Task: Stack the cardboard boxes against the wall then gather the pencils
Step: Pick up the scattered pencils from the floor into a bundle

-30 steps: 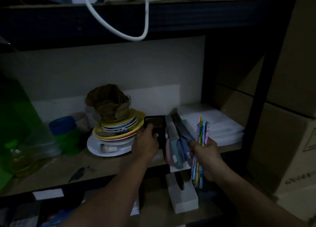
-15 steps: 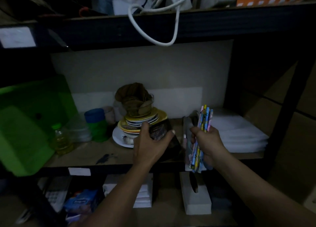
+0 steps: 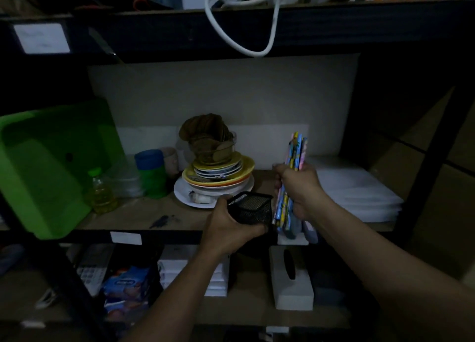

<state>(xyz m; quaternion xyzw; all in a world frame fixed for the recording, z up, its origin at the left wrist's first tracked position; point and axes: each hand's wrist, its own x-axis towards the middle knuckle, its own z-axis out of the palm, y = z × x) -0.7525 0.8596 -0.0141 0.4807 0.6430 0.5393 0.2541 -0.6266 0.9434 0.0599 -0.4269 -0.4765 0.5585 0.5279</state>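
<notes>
Shelf: L grip clasps holder, R grip pencils.

Left grip and right grip bare, forearms uncovered as far as seen

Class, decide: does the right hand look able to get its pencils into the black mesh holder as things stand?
Probably yes. The right hand grips the pencils just beside the mesh holder, which the left hand holds, open top showing; nothing lies between them.
</notes>
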